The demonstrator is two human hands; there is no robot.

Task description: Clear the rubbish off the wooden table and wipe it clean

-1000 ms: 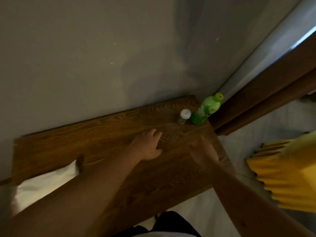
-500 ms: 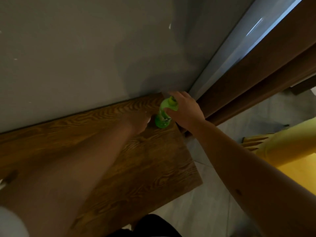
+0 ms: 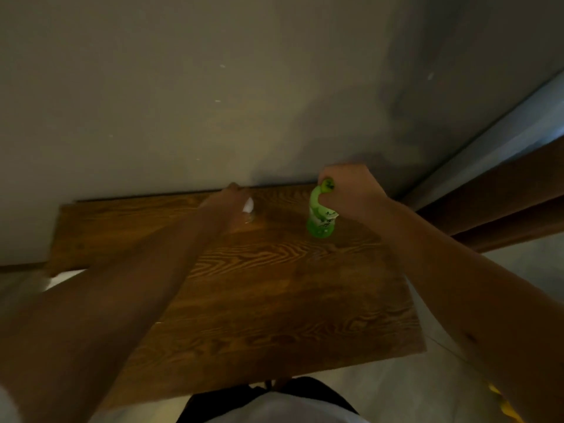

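Hands (image 3: pixel 351 190) round green bottle (image 3: pixel 320 221), small jar (image 3: pixel 247 209)

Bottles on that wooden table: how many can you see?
2. A green bottle gripped by the right hand near the wall, and a small white-capped bottle under the left hand, mostly hidden. The arms may hide more.

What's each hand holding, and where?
Right hand grips the green bottle around its neck. Left hand closes on the small white-capped bottle; exact hold unclear.
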